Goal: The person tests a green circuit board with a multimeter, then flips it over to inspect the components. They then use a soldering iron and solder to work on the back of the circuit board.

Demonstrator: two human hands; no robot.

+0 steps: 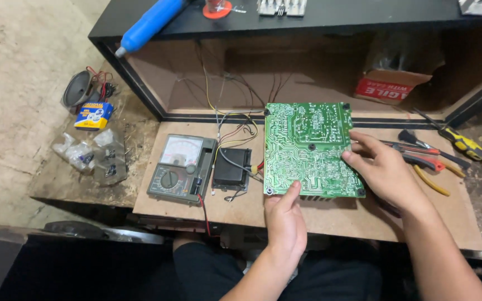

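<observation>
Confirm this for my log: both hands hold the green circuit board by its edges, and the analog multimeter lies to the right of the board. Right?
Not quite. In the head view, the left hand and right hand do hold the green circuit board by its edges, but the analog multimeter lies to the left of the board, not the right.

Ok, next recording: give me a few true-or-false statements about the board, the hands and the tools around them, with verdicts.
1. Both hands hold the green circuit board. True: the left hand grips its near edge, the right hand its right edge.
2. The board shows its solder side. True.
3. The analog multimeter lies right of the board. False: it lies to the left.
4. The yellow-handled screwdriver is in the right hand. False: it lies on the bench beyond the pliers.
5. A blue soldering tool lies on the black shelf. True.
</observation>
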